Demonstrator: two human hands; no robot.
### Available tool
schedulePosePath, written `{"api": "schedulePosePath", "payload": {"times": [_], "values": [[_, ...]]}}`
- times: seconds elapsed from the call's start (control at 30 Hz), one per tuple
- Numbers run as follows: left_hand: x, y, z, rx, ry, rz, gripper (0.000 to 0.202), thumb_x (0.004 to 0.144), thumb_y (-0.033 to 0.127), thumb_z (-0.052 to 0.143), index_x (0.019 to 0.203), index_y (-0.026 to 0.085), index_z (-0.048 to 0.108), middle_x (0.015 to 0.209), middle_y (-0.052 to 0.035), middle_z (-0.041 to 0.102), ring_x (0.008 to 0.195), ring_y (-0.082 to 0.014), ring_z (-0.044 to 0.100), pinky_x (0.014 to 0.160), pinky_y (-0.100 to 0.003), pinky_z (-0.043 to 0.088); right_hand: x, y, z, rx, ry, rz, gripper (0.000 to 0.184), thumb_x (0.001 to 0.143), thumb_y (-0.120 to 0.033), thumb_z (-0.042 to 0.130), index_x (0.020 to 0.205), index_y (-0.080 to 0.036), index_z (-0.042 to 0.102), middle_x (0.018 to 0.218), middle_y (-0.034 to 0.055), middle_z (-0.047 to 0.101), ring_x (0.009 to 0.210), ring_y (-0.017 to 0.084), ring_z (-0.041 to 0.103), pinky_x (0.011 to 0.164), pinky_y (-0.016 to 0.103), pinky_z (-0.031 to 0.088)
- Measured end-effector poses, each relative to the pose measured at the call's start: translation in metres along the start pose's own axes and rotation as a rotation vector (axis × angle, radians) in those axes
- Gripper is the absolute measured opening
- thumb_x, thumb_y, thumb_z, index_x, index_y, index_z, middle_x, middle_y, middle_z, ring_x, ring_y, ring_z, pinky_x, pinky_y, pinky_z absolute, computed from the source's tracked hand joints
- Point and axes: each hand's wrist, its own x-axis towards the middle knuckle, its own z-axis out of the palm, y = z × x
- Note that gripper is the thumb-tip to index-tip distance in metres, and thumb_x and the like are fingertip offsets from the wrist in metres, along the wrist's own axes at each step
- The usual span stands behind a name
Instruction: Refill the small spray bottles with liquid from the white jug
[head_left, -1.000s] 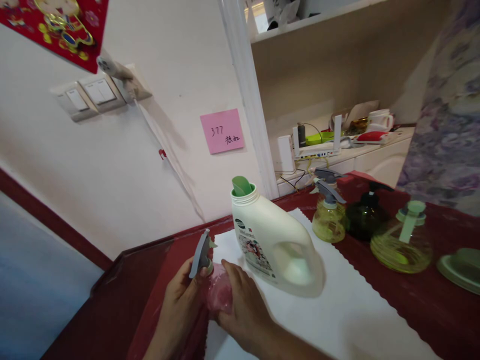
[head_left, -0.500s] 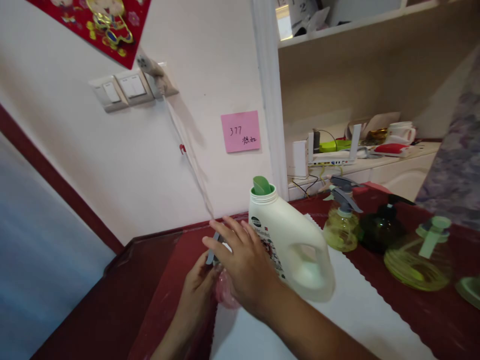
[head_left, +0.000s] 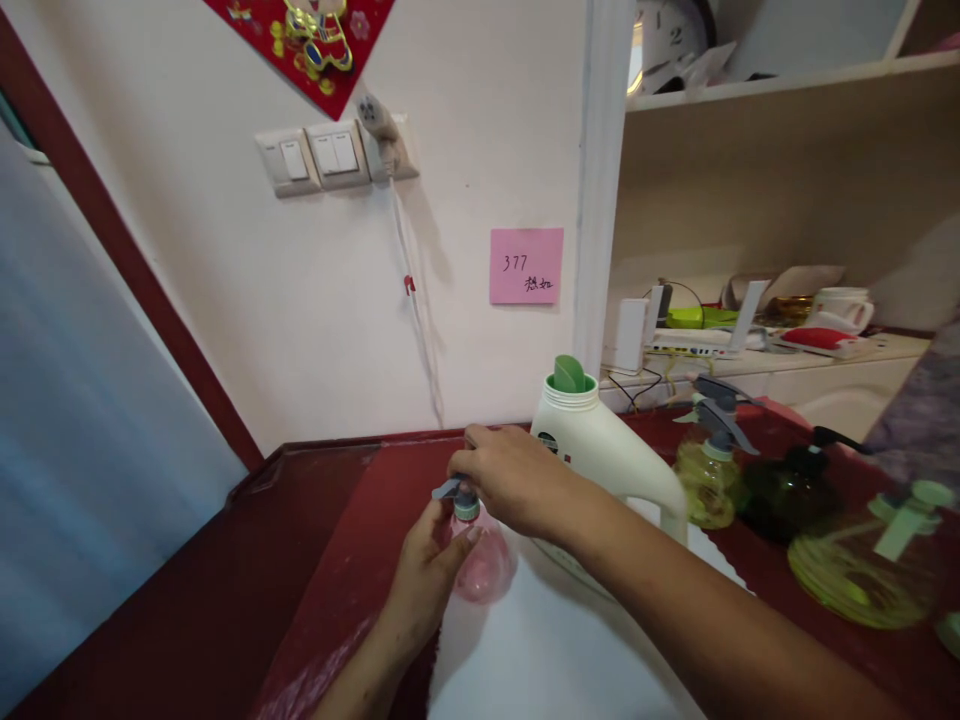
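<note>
A pink see-through spray bottle [head_left: 486, 572] stands upright on a white sheet [head_left: 517, 660] in the head view. Its grey trigger head [head_left: 450, 488] sits above a pale green collar. My left hand [head_left: 424, 565] is closed around the neck and upper side of the bottle, thumb at the front. From above, my right hand [head_left: 514, 478] grips the trigger head with bent fingers, which partly hide it. Just behind my right forearm is a large pale detergent jug [head_left: 607, 430], its cap off and a green spout showing; the forearm covers part of it.
To the right stand a yellow spray bottle [head_left: 706, 482], a dark green pump bottle [head_left: 791, 492] and a wide yellow bottle [head_left: 862, 575]. A wall with a plugged-in cable [head_left: 401, 230] rises behind the red tabletop [head_left: 330, 540]. A router [head_left: 697, 345] sits on the shelf.
My right hand has gone from spread fingers beside the bottle to a grip on its trigger head. The view has shifted left, and more of the pink bottle shows.
</note>
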Motion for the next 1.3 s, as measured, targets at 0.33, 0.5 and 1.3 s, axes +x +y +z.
{"api": "schedulePosePath", "payload": {"times": [0.33, 0.5, 1.3], "values": [[0.002, 0.007, 0.009, -0.068, 0.088, 0.015, 0.049, 0.074, 0.035, 0.083, 0.115, 0.022, 0.061, 0.118, -0.0086, 0.071, 0.115, -0.0273, 0.063, 0.096, -0.036, 0.049, -0.003, -0.002, 0.001, -0.007, -0.022, 0.016, 0.013, 0.091, -0.023, 0.060, 0.098, -0.023, 0.071, 0.098, 0.0044, 0.063, 0.075, 0.016, 0.063, 0.053, 0.028, 0.027], [0.012, 0.010, 0.014, 0.015, 0.181, -0.001, 0.042, 0.066, 0.032, 0.090, 0.095, 0.019, 0.062, 0.088, -0.0025, 0.070, 0.086, -0.0220, 0.063, 0.076, -0.030, 0.048, -0.002, -0.004, 0.001, -0.004, -0.018, 0.014, 0.011, 0.087, -0.022, 0.065, 0.097, -0.022, 0.071, 0.096, 0.0044, 0.061, 0.075, 0.017, 0.064, 0.051, 0.028, 0.025], [0.006, 0.010, -0.007, -0.029, -0.074, -0.059, 0.033, 0.090, 0.043, 0.070, 0.108, 0.017, 0.069, 0.113, -0.0115, 0.072, 0.108, -0.0286, 0.065, 0.091, -0.036, 0.048, -0.007, 0.000, 0.005, -0.018, 0.060, -0.046, 0.012, 0.090, -0.021, 0.061, 0.098, -0.021, 0.069, 0.098, 0.0047, 0.062, 0.083, 0.020, 0.066, 0.053, 0.029, 0.029]]}}
